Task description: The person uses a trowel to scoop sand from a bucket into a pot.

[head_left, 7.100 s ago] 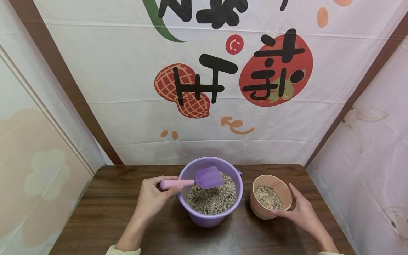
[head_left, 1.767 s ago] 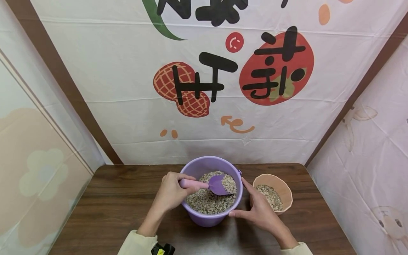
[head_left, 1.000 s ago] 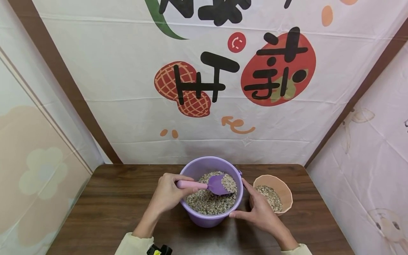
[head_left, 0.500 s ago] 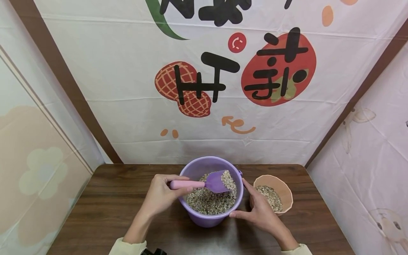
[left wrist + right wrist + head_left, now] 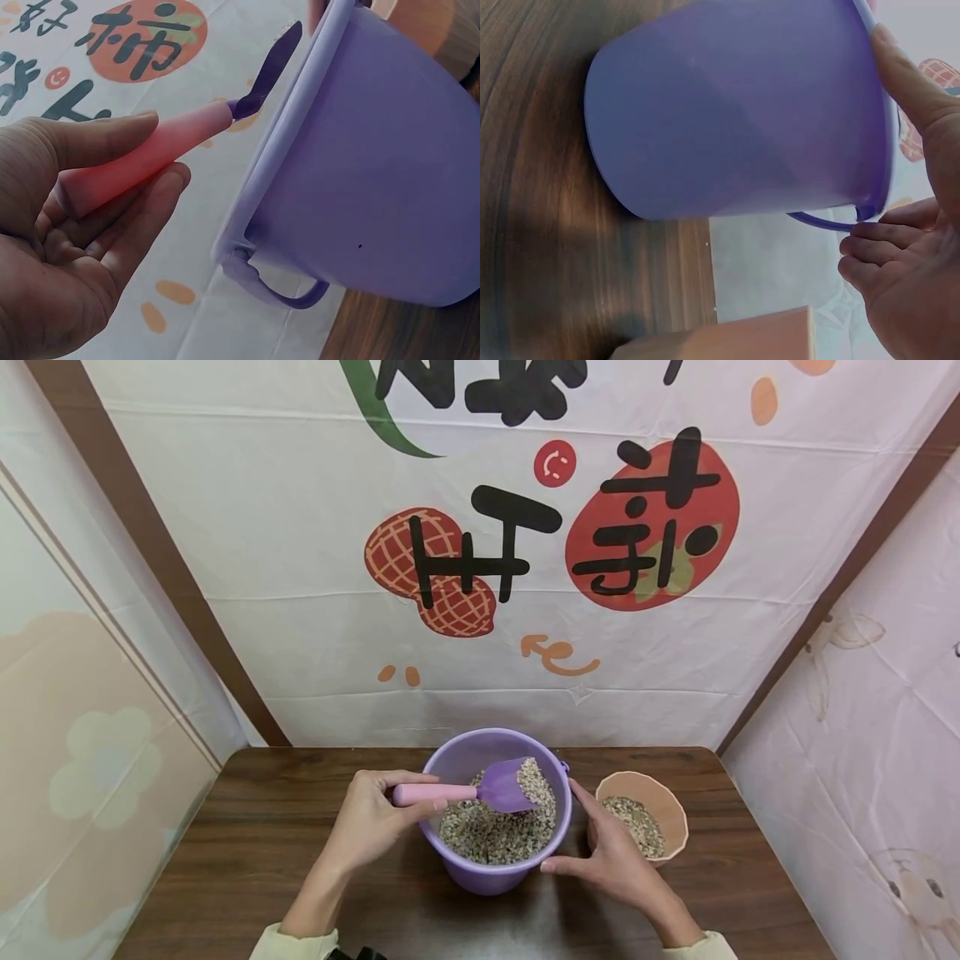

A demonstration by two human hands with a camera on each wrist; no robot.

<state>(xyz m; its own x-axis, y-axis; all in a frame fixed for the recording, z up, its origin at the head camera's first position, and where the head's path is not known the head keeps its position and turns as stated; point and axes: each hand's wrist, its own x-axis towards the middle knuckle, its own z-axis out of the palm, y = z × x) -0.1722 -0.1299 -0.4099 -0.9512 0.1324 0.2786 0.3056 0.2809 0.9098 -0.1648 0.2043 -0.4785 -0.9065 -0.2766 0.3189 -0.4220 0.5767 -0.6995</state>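
Between thumb and fingers, my left hand grips the pink handle of a small scoop with a purple blade. The blade is above the bucket's contents, and small grains cover its front end. The purple bucket stands upright on the table, partly filled with mixed pale and dark grains. My right hand spreads against the bucket's right side. In the right wrist view its thumb lies along the rim and its other fingers are by the handle lug.
A peach faceted bowl with similar grains in the bottom stands right of the bucket, partly behind my right hand. The dark wooden table meets a printed cloth backdrop. The bucket's loop handle hangs at its left side.
My right hand has gone from the bowl to the bucket. The scoop, bare of grains at first, now carries some; over the last second it has shifted left and slightly up.
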